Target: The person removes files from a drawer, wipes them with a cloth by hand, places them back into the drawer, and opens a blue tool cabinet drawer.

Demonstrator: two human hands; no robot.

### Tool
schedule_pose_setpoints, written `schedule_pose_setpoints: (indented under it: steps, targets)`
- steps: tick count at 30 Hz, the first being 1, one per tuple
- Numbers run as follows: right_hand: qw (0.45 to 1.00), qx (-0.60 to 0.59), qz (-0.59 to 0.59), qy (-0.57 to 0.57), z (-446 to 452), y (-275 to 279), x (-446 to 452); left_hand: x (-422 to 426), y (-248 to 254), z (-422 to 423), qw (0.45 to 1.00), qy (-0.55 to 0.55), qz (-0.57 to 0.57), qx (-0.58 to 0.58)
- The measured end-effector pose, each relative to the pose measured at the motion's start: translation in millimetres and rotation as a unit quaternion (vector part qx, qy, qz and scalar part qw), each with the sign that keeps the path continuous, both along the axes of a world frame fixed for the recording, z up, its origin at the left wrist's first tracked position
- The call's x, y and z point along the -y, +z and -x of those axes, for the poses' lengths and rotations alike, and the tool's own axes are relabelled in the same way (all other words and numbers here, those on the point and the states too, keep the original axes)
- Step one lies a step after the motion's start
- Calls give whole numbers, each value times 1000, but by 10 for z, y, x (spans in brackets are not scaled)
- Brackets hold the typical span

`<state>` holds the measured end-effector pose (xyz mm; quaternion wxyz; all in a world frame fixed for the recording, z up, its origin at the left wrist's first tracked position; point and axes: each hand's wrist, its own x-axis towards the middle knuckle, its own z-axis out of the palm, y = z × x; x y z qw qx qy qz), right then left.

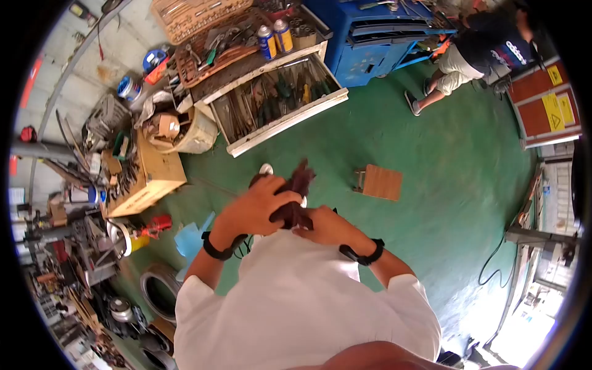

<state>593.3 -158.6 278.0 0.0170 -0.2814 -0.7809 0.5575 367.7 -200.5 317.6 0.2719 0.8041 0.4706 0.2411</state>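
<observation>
A crumpled dark maroon cloth (300, 184) is bunched between my two hands in front of my white shirt. My left hand (259, 206) curls over its left side, fingers wrapped round the fabric. At the lower right of the cloth, my right hand (330, 227) pinches it near the shirt front. Part of the cloth is hidden under the fingers, and one end sticks up beyond them. Dark bands circle both wrists.
Ahead, an open drawer (287, 102) full of hand tools juts out below two spray cans (266, 42). A blue cabinet (364, 55) and a person (481, 52) are at upper right. A small wooden stool (382, 182) stands on the green floor; a tire (159, 290) lies left.
</observation>
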Motion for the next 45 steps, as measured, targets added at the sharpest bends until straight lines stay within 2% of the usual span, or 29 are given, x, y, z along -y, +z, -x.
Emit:
schedule_pose_setpoints:
  steps: [2,3,4,5,6,8,9,11,13,15,16,18,19,21,25,27,28,29,31,33,34,36,37,39,40,42,44,45]
  targets:
    - [1000,8,-13,-9,-175,17,14,-73,43,-61,990,-45,134,18]
    - [1000,24,-18,-9,-250,38,64,-91,60,-78,988,-64,137,19]
    - [999,32,-14,-33,-332,12,100,-127,58,-115,967,-55,247,-9]
    - [994,43,-80,-55,-427,-79,111,-232,15,-167,935,-61,347,-45]
    - [985,70,-133,-88,-523,-121,226,-303,-147,-121,928,-118,351,-46]
    - [973,84,-142,-161,-526,-113,266,-442,-593,-58,889,-102,435,-106]
    - [968,91,-141,-188,-497,-120,224,-531,-595,-97,888,-130,427,-113]
    - [955,115,-150,-229,-441,-63,245,-555,-428,-14,945,-79,304,-87]
    - [944,137,-160,-254,-348,-24,212,-637,-265,-2,953,-92,264,-117]
    - [936,86,-141,-309,-206,-43,207,-671,-305,91,980,-132,152,7]
    - [934,88,-142,-317,-150,-34,195,-701,-324,94,979,-140,150,7]
    - [922,32,-86,-377,-23,-6,136,-780,-350,77,984,-167,62,26]
    - [917,32,-89,-388,14,-62,107,-815,-343,42,982,-178,59,24]
    - [904,33,-134,-405,60,-238,80,-838,-324,-20,979,-182,20,93]
    - [873,4,-87,-480,72,-101,78,-1030,-320,108,945,-252,140,157]
    - [860,-23,-65,-505,121,-103,163,-1138,-398,147,921,-225,243,207]
    - [859,-24,-62,-508,145,-89,197,-1239,-325,123,955,-262,99,94]
    - [860,-26,-60,-507,176,-48,218,-1340,-241,92,956,-287,-54,-16]
    - [861,-34,-76,-502,228,91,245,-1449,-216,68,949,-291,-94,-83]
    - [873,10,-97,-477,303,115,246,-1618,-312,91,934,-327,-47,-139]
    - [869,7,-96,-485,346,154,255,-1654,-343,89,930,-336,-48,-142]
    - [874,104,-88,-467,403,235,230,-1706,-407,39,923,-361,-32,-128]
    - [873,102,-91,-468,429,258,251,-1721,-467,35,923,-361,-35,-130]
    - [809,239,-183,-505,498,292,282,-1736,-642,87,932,-348,-4,-102]
    - [815,233,-191,-495,588,386,278,-1719,-699,99,940,-333,-10,-75]
    - [714,294,-351,-530,827,622,266,-1635,-697,130,957,-283,10,-62]
    - [727,275,-419,-469,1061,521,131,-1683,-716,197,972,-229,30,-44]
    - [730,283,-447,-433,1200,479,71,-1698,-756,255,961,-263,51,-72]
